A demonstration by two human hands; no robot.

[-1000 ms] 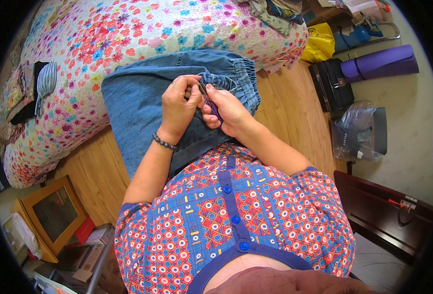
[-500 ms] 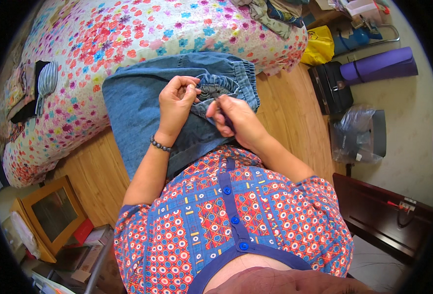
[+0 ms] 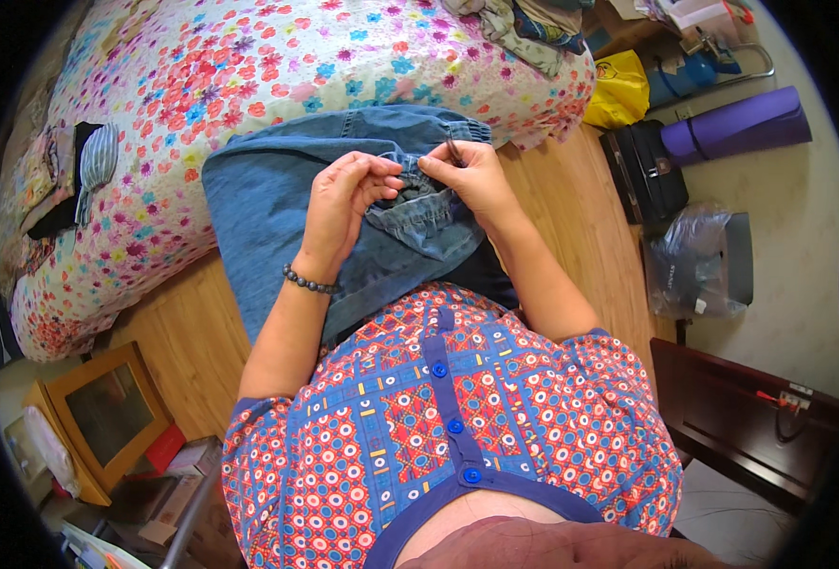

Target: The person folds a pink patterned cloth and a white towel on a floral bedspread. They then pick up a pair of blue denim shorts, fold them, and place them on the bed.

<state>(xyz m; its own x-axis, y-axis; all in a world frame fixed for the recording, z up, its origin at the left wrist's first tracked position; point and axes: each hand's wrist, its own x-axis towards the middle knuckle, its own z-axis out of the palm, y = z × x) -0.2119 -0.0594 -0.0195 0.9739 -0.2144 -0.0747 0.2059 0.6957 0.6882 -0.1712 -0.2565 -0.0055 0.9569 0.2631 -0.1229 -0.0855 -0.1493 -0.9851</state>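
Observation:
A blue denim garment (image 3: 277,190) with a gathered elastic waistband lies over my lap and reaches to the bed. Its waistband is folded open, with the greyish inside showing between my hands. My left hand (image 3: 343,194), a dark beaded bracelet (image 3: 307,279) on its wrist, is closed in a pinch at the left side of the band. Thumb and fingers of my right hand (image 3: 476,180) grip the band's far edge. A small dark tool (image 3: 453,152) with a curved outline sticks out from my right fingers; its kind is unclear.
Beyond the garment stands a bed with a flowered cover (image 3: 248,66), folded clothes (image 3: 533,38) on it. At the right are a yellow bag (image 3: 618,90), a black case (image 3: 642,171), a rolled purple mat (image 3: 737,128) and a plastic-wrapped box (image 3: 699,266). A wooden-framed cabinet (image 3: 106,417) stands lower left.
My right hand has moved up and away from me, from the band's near side to its far edge. The dark tool now points up from its fingers. My left hand has shifted slightly.

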